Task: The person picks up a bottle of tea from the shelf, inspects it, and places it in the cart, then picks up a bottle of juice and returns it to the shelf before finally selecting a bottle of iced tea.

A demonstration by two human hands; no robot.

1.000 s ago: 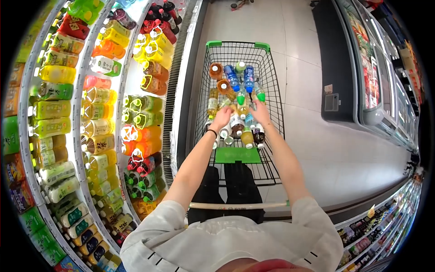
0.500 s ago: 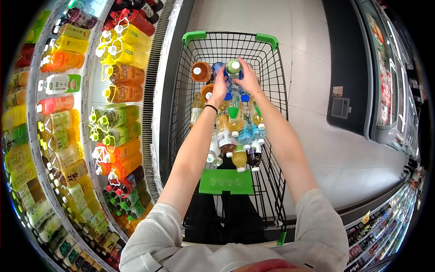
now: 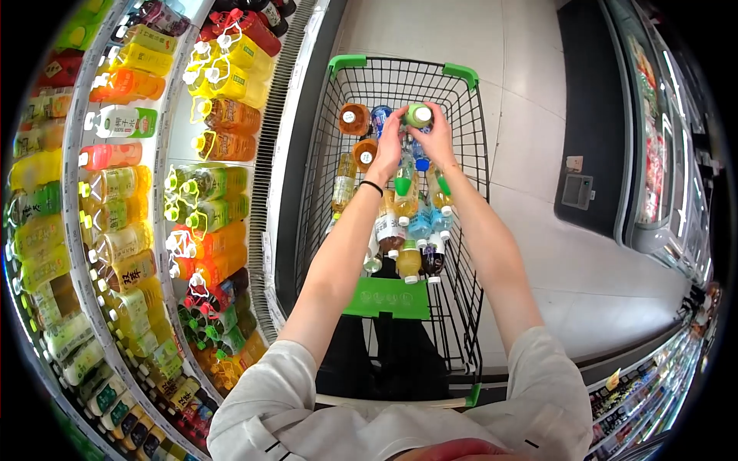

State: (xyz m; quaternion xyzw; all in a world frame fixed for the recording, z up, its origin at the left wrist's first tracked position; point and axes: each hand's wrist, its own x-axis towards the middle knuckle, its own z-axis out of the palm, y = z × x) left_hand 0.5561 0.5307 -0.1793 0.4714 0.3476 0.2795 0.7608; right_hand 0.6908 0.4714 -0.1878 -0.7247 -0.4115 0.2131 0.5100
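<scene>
A green bottle [image 3: 419, 115] with a pale cap stands upright between my two hands in the far part of the shopping cart [image 3: 400, 61]. My left hand [image 3: 390, 146] touches its left side, and my right hand [image 3: 437, 138] curves round its right side. Left of it are a blue bottle [image 3: 380, 119] and two orange-brown bottles [image 3: 353, 119] with white caps. Nearer to me lie several drink bottles, among them a dark purple one [image 3: 433, 261] and a yellow-green one [image 3: 409, 263].
Shelves [image 3: 161, 138] packed with colourful drink bottles run along the left. A black-edged freezer case [image 3: 578, 138] stands to the right, across the pale tiled floor [image 3: 530, 146]. More shelves [image 3: 653, 384] are at the lower right. The cart has a green panel [image 3: 388, 298].
The cart appears slightly farther right in view. My hands have closed in around the green bottle, which now sits a little farther right among the others.
</scene>
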